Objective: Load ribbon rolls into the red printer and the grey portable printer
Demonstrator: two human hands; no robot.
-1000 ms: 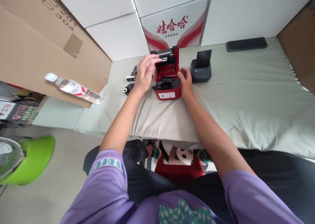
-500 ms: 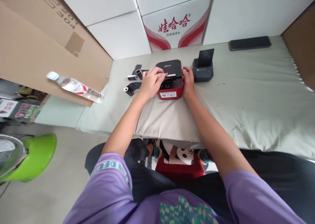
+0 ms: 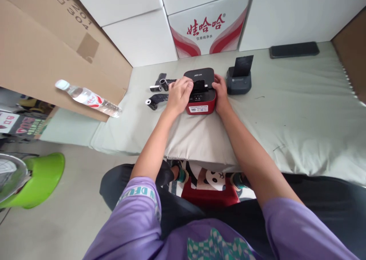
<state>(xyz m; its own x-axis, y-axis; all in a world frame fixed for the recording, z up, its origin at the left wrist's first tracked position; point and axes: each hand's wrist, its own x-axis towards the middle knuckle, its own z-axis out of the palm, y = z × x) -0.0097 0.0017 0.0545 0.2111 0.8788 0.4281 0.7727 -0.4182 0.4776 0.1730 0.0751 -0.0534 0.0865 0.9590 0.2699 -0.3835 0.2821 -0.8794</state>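
Note:
A small red and black label printer (image 3: 201,106) rests on the cloth-covered surface in front of me. A black label strip (image 3: 200,86) sticks up across its top. My left hand (image 3: 180,92) lies over the printer's left side, its closed fingertips at the strip's left end; the exact grip is partly hidden. With thumb and fingers, my right hand (image 3: 221,94) clasps the printer's right side. Just right of it stands a second, dark grey printer (image 3: 239,84) with a black strip (image 3: 243,65) upright in it.
Small black rolls (image 3: 151,103) with loose strips lie left of the printer. A clear water bottle (image 3: 88,98) leans by a cardboard box (image 3: 51,50). White cartons (image 3: 210,31) line the back, with a dark phone-like slab (image 3: 294,50) before them. A red stool (image 3: 210,195) is below.
The black strip on the printer stands more upright than before. My right hand has moved slightly, its thumb now nearer the top edge. The view has shifted a little.

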